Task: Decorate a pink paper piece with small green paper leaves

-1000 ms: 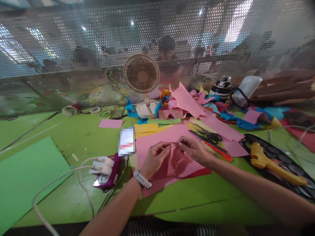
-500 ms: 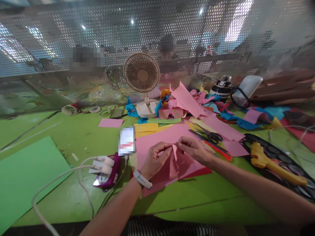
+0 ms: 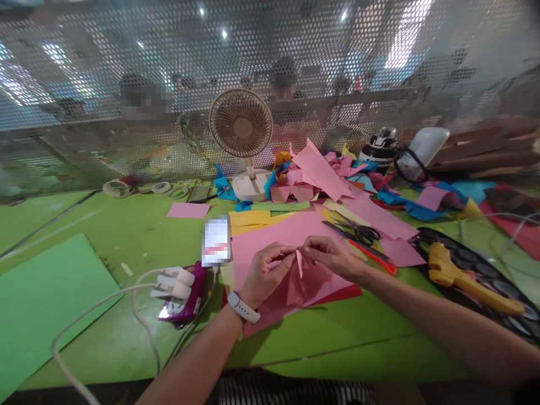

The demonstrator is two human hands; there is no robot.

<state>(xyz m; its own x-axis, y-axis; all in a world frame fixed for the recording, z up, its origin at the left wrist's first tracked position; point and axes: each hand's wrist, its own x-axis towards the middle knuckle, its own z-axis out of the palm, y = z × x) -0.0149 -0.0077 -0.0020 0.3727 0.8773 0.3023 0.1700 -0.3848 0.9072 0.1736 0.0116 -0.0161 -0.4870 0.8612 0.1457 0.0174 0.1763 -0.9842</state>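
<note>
A folded piece of pink paper (image 3: 297,284) is pinched at its top between my two hands, its lower part hanging down over the sheets. My left hand (image 3: 270,269) grips its upper left side with thumb and fingers closed. My right hand (image 3: 331,256) pinches the same paper from the right, fingertips almost touching the left ones. Beneath both hands lies a large pink sheet (image 3: 248,253), with a red sheet (image 3: 352,293) showing under its edge. Black scissors (image 3: 366,233) and a red-orange cutter (image 3: 379,260) lie just right of my right hand.
Left stand a lit phone (image 3: 216,242), a purple power strip (image 3: 183,298) with cables, and a green sheet (image 3: 54,304). Behind are a fan (image 3: 242,126) and a heap of paper scraps (image 3: 316,169). A yellow glue gun (image 3: 468,281) rests on a black tray (image 3: 426,242) at right.
The hands keep their pinch on the pink paper. Its hanging lower part has shifted slightly left and looks spread wider. The whole view has moved very slightly.
</note>
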